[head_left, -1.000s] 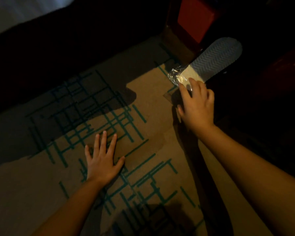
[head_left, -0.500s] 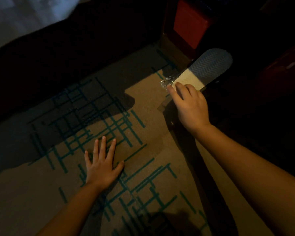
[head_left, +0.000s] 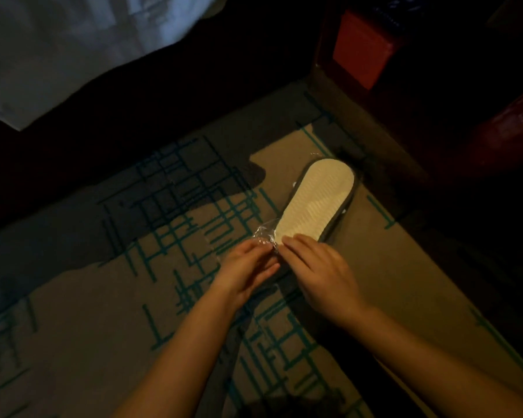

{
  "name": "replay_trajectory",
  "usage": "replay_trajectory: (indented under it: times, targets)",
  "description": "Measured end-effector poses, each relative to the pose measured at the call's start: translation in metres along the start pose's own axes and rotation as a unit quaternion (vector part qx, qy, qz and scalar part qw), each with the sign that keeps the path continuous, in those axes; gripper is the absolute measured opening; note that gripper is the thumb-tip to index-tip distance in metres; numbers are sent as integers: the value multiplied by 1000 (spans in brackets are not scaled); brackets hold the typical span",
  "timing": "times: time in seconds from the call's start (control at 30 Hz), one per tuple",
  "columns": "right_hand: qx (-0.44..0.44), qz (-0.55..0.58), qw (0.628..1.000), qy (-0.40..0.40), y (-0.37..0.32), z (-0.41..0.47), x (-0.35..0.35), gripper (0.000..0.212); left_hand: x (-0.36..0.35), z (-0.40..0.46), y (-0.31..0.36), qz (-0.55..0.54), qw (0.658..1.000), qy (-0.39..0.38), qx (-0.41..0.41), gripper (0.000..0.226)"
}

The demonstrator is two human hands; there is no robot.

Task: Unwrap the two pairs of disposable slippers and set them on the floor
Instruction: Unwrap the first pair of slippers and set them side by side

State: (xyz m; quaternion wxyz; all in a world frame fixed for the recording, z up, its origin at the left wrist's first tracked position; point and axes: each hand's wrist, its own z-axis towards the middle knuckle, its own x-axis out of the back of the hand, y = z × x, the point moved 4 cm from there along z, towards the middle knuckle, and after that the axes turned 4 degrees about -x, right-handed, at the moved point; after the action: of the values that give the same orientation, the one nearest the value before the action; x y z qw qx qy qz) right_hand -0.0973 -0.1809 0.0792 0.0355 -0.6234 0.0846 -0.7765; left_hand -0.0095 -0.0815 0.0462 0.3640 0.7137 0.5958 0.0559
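Observation:
A wrapped pair of disposable slippers (head_left: 317, 200) lies sole-up on the carpet, its pale ribbed sole facing me inside clear plastic wrap (head_left: 264, 233). My left hand (head_left: 248, 267) pinches the crinkled end of the wrap at the near end of the pack. My right hand (head_left: 317, 267) grips the near end of the slippers beside it, fingers curled over the sole edge. Only this one pack is in view.
The brown carpet (head_left: 103, 312) with teal line pattern fills the floor. A dark wooden furniture piece with a red panel (head_left: 363, 49) stands at the upper right. White bedding (head_left: 58, 46) hangs at the upper left above deep shadow.
My right hand pulled the slipper pack out of the dark area onto the lit carpet toward me. My left hand lifted off the carpet and took hold of the wrap's end.

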Motion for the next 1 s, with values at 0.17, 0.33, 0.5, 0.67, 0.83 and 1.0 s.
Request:
replay_trajectory:
  times: [0.17,0.33,0.5,0.67,0.83,1.0]
  targets:
    - [33,33,993,-105,-10,-19,-13,65,18,-13,-25,12,999,30,25,6]
    - [-81,130,984,-89,-16,-19,-9,51,29,-22,-25,-23,995,91,28,10]
    - [-464,402,788,-53,26,-23,-11,73,29,-31,-19,-67,992,104,-16,12]
    - [-558,632,521,-138,26,-20,-24,61,30,-38,-18,-78,993,83,-37,12]
    - [-564,643,495,-152,19,-15,-34,14,38,-45,-19,65,993,84,-58,42]
    - [-573,650,469,-172,11,-17,-32,17,46,-63,6,489,779,173,-353,62]
